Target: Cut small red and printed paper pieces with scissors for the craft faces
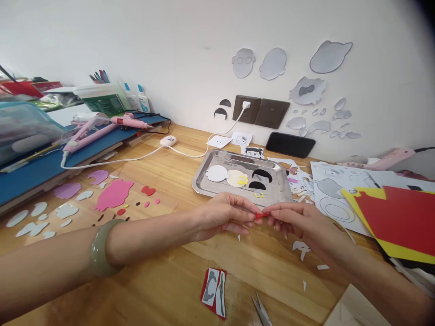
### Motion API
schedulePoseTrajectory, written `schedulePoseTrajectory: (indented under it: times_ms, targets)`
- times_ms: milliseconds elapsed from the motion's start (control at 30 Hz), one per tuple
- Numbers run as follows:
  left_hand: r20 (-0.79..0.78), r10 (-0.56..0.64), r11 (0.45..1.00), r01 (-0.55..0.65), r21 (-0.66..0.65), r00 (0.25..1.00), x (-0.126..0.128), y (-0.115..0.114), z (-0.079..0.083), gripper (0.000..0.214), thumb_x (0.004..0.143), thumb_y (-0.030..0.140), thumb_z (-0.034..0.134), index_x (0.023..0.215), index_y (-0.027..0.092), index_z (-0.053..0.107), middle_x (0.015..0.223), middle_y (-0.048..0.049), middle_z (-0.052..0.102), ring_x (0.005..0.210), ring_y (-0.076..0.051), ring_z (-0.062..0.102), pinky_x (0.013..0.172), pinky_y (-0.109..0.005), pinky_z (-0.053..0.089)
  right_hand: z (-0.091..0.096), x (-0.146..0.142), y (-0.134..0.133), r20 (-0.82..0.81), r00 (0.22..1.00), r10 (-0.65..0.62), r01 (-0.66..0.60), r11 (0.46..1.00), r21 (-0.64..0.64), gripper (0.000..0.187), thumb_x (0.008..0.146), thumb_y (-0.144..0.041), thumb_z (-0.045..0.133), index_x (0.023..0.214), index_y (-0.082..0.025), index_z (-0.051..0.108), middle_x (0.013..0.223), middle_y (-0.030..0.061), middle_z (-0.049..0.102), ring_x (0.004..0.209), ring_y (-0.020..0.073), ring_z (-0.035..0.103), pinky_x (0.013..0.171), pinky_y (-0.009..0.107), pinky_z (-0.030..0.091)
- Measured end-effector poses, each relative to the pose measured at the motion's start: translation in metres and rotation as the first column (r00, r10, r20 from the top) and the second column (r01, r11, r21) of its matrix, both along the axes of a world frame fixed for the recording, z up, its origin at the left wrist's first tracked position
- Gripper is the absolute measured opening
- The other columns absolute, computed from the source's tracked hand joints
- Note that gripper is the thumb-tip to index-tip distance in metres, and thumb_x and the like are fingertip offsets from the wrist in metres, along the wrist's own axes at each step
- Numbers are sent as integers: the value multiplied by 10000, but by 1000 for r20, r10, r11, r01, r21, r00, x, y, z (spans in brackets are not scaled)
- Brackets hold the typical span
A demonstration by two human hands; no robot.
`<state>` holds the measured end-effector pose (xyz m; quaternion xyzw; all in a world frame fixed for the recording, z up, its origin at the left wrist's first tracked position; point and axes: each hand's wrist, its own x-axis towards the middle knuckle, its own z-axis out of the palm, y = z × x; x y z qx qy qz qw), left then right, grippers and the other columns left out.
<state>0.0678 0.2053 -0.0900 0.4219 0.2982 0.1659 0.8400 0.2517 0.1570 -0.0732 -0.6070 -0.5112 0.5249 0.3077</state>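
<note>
Between the fingertips of both hands is a small red cut-out piece, partly covered by the fingers. My left hand, with a ring and a green bangle, pinches its left side. On its right side, my right hand closes its fingertips on it. Just behind the hands lies a metal tray bearing a white round piece, a cream piece with yellow bits, black curved pieces and a yellow ring-like bit. Nearer to me are a red scrap with grey-printed paper shapes and scissors, partly out of view.
Foam cut-outs, including a pink one, lie at left. A pink glue gun with a white cable rests on a blue folder. Red sheets and printed paper are at right. A black phone leans against the wall.
</note>
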Motion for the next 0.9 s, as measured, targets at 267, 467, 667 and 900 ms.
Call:
schedulePoseTrajectory:
  times_ms: [267, 467, 667, 900]
  targets:
    - [-2, 9, 999, -9, -37, 1000, 0, 1, -2, 141, 678, 106, 629, 816, 136, 639, 748, -9, 623, 646, -59, 565, 614, -175, 475, 6, -2, -7, 2, 997, -79, 79, 997, -19, 140, 663, -321, 637, 651, -186, 671, 534, -34, 549, 486, 79, 429, 477, 206, 328]
    - [-39, 48, 999, -48, -11, 998, -2, 2, -3, 147, 667, 121, 638, 810, 153, 638, 705, 12, 607, 605, -53, 556, 620, -185, 481, 9, 0, -11, 1, 995, -102, 102, 994, -24, 140, 657, -321, 645, 660, -182, 663, 535, -39, 553, 486, 74, 435, 483, 202, 341]
    - [-92, 44, 992, -33, 123, 995, -2, 0, -2, 134, 683, 163, 619, 817, 164, 629, 733, 7, 606, 626, -62, 550, 627, -194, 471, 10, 1, -13, 100, 993, -57, 55, 998, 21, 193, 687, -369, 602, 682, -183, 652, 521, -39, 516, 473, 91, 425, 458, 220, 332]
    - [-203, 24, 871, 79, 484, 979, -2, -21, -1, 36, 640, 122, 641, 673, 137, 641, 683, -2, 604, 639, -96, 515, 636, -208, 399, -2, 8, -36, 502, 827, 252, -431, 858, 280, 144, 768, -164, 529, 755, -245, 647, 731, -7, 625, 675, 148, 543, 602, 258, 392]
